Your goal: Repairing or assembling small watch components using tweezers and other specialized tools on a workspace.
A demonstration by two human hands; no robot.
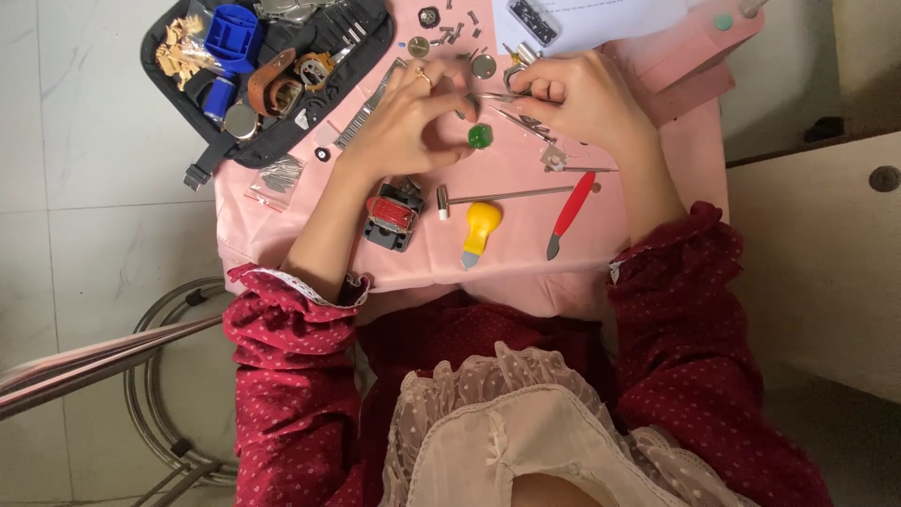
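My left hand point(408, 117) rests on the pink tabletop point(526, 253), its fingertips pinched on a small part that I cannot make out, just above a small green round piece point(480, 136). My right hand point(582, 99) faces it and grips thin metal tweezers point(502, 97) whose tips point left toward the left fingers. Both hands nearly touch. A metal watch band point(369, 105) lies under the left hand's far side.
A black tool case point(267, 70) with a blue holder, straps and brass parts lies at the far left. Near the front edge lie a red-and-black clamp point(392, 216), a small hammer point(507, 196), a yellow-handled tool point(480, 230) and a red-handled tool point(571, 211). Loose screws and discs sit farther back.
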